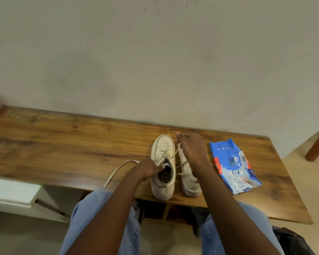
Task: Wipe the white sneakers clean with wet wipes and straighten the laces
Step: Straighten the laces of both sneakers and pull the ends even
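Head view: you sit at the table point(63, 144) with both shoes toes-away in front of you.
Left shoe point(163, 144): stands upright, its heel close to the table's near edge.
Right shoe point(189, 181): just right of the left shoe, partly hidden under your forearm.
Left hand point(151, 169): at the left shoe's mouth, fingers curled and pinching the lace point(177, 152) by the top eyelets.
Right hand point(190, 148): raised just right of the left shoe's toe, fingertips pinching the lace, which runs taut back to the eyelets.
Loose end point(116, 172): trails left of the left shoe and drops over the near edge.
Pack point(232, 166): lies flat, well right of the left shoe, beyond the right shoe.
Step, as I judge it: straightening the left shoe's lace.
Doing it well: pin the shoe down with your left hand, pull in line with the eyelets, and turn out any twist so the lace lies flat.
Watch: gather the loose end before it snags on the edge.
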